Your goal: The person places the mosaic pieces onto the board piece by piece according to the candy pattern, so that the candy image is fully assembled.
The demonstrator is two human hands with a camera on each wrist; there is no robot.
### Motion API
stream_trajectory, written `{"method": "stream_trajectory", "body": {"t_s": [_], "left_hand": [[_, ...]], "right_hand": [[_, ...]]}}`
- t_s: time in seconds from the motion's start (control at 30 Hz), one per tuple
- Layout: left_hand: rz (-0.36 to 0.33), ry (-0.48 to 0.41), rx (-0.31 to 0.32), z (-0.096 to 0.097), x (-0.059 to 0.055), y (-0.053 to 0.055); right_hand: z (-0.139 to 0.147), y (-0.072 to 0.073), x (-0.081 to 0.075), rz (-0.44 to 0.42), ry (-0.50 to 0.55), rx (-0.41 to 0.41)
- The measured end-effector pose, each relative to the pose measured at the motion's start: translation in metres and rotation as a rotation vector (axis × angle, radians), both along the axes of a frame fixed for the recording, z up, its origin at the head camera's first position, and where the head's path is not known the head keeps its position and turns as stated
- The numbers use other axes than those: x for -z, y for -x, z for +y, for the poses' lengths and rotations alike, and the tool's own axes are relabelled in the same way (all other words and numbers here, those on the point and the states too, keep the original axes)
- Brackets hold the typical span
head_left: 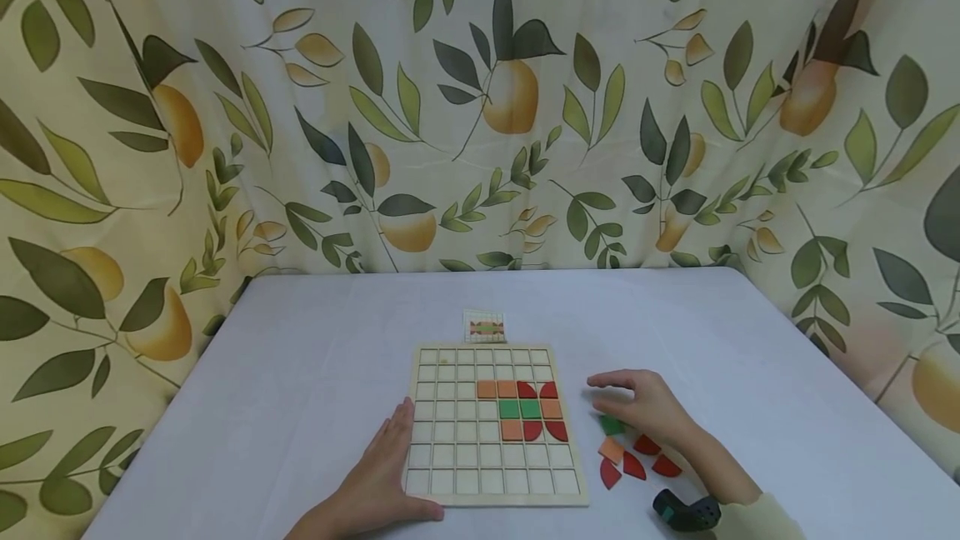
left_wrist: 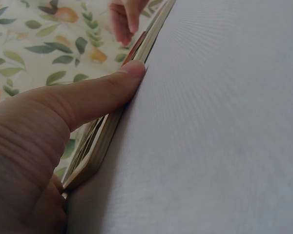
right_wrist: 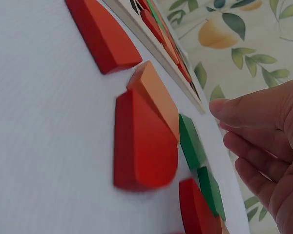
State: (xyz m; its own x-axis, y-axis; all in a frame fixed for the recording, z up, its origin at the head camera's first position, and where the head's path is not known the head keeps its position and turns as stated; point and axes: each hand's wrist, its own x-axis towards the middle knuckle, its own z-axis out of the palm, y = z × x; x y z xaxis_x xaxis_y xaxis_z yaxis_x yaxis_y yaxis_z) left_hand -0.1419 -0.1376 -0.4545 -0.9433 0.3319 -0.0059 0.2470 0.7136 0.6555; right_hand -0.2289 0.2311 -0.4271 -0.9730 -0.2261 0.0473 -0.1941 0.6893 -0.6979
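Note:
A wooden grid board (head_left: 442, 457) lies on the table with orange, green and red tiles set in its right half. My left hand (head_left: 378, 477) rests along the board's left edge with straight fingers; its thumb (left_wrist: 95, 100) touches the front edge. To the right of the board, my right hand (head_left: 648, 407) is raised over loose tiles, with nothing between its fingers. Among these are a green tile (head_left: 611, 424), an orange square tile (head_left: 611, 449) and several red curved tiles (head_left: 633, 466). The right wrist view shows two green tiles (right_wrist: 191, 141) close to that hand.
A small pattern card (head_left: 486, 328) stands at the board's far edge. A black device (head_left: 686, 512) is worn on the right wrist. White cloth covers the table (head_left: 322, 357), and a leaf-and-fruit curtain (head_left: 465, 148) hangs behind it.

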Motion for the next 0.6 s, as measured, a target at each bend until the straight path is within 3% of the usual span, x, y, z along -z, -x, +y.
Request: {"method": "stream_trajectory", "body": {"t_s": [0.6], "left_hand": [[0.021, -0.001, 0.019, -0.002, 0.0, -0.001]], "right_hand": [[0.032, -0.022, 0.007, 0.01, -0.099, 0.087]]}}
